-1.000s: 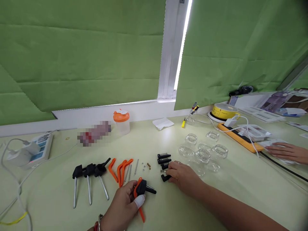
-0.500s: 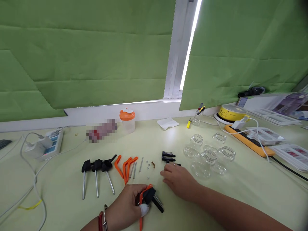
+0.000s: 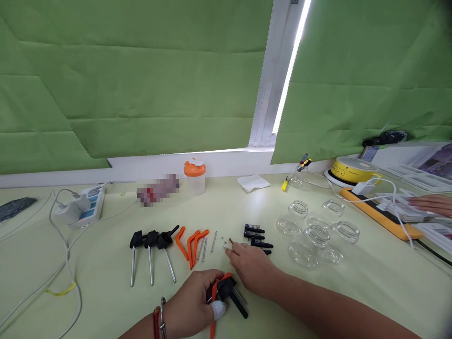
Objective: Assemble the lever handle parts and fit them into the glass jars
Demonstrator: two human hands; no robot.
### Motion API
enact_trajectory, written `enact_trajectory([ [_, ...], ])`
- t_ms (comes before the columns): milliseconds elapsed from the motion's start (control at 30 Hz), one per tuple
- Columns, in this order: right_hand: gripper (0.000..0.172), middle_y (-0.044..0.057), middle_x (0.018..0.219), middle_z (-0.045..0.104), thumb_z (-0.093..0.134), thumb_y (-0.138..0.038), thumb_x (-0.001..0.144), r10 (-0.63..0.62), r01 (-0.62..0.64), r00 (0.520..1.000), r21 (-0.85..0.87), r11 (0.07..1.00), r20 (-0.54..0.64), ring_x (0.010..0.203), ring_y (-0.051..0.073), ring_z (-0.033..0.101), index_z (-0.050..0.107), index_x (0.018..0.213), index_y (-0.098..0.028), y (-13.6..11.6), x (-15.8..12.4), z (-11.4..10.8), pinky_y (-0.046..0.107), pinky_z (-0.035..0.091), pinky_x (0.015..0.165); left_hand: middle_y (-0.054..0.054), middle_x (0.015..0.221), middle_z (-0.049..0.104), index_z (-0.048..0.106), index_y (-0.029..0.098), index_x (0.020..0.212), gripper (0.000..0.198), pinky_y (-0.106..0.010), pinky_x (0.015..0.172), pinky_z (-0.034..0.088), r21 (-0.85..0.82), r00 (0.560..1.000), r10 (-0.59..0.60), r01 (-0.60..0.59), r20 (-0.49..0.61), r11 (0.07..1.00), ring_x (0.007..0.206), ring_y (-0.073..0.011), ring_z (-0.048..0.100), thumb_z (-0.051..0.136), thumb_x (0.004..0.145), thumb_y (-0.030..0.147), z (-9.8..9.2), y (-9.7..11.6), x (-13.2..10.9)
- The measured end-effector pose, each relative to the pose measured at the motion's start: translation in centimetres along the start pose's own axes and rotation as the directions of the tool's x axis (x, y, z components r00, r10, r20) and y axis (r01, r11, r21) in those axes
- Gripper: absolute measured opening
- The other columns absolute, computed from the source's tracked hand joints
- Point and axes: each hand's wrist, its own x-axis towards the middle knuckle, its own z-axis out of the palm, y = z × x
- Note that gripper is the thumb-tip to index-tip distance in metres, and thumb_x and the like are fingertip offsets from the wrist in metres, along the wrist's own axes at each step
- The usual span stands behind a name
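Note:
My left hand (image 3: 196, 301), white wrap on its thumb, is closed round a black pump head (image 3: 226, 287) fitted with an orange trigger lever (image 3: 213, 308). Beyond and to the right, my right hand (image 3: 256, 268) lies low over the table, fingers stretched out, fingertips at some tiny silvery pieces (image 3: 224, 243) and brass-coloured beads (image 3: 231, 240); whether one is under them is hidden. Several black spring plungers (image 3: 254, 235) lie just past its knuckles. Left of the small parts are metal pins (image 3: 213, 241), loose orange levers (image 3: 192, 246) and three black heads with metal tubes (image 3: 151, 240).
Clear glass bottles (image 3: 310, 235) stand right of my right hand. An orange-lidded cup (image 3: 195, 178), a paper sheet (image 3: 253, 182) and screwdrivers (image 3: 300, 165) lie at the back. Power strips (image 3: 381, 214) and cables flank both sides. Another person's hand (image 3: 432, 205) shows at far right.
My right hand has moved left from the plungers to the tiny parts, uncovering more plungers. My left hand keeps its hold. The view has swung slightly left, and another person's hand has appeared.

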Motion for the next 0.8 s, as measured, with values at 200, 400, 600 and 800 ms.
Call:
enact_trajectory([
  [200,0.037,0.004,0.075,0.059,0.027,-0.032,0.095,0.18,-0.158,0.984,0.455,0.877,-0.006,0.066,0.014,0.052,0.06,0.086,-0.017,-0.8,-2.0,-1.5,0.024,0.035,0.06,-0.004,0.092,0.063,0.058,0.016,0.099,0.025,-0.027,0.077,0.045,-0.223,0.982,0.054,-0.095,-0.183,0.97,0.085,-0.0174,0.056,0.056,0.074,0.014,0.3,-0.1,0.2],
  [400,0.018,-0.002,0.063,0.057,0.044,-0.03,0.085,0.164,-0.348,0.937,0.881,0.32,0.31,0.045,0.006,0.038,0.055,0.079,-0.017,-0.5,-2.6,-0.9,0.019,0.03,0.045,-0.005,0.098,0.063,0.056,0.017,0.108,0.032,-0.03,0.082,0.046,-0.326,0.973,0.09,-0.158,-0.213,0.932,0.092,-0.0204,0.058,0.06,0.076,0.017,0.7,-0.9,0.2],
  [600,0.039,-0.007,0.057,0.057,0.062,-0.031,0.073,0.135,-0.318,0.936,0.946,-0.067,0.324,0.038,0.008,0.047,0.039,0.103,-0.021,-0.5,-2.4,0.0,0.017,0.031,0.038,-0.003,0.09,0.064,0.059,0.017,0.101,0.024,-0.026,0.075,0.046,-0.199,0.974,0.164,-0.194,-0.155,0.961,0.081,-0.0175,0.057,0.058,0.079,0.026,0.8,-0.2,-0.1],
  [800,0.05,-0.01,0.051,0.044,0.073,-0.047,0.065,-0.031,-0.263,0.964,0.964,0.038,0.264,0.04,0.004,0.033,0.052,0.098,-0.016,-0.7,-2.1,-0.1,0.017,0.02,0.038,-0.001,0.081,0.06,0.06,0.016,0.089,0.017,-0.022,0.066,0.043,0.065,0.966,0.25,-0.246,-0.071,0.967,0.071,-0.0135,0.051,0.057,0.077,0.029,0.8,1.2,-0.8],
])
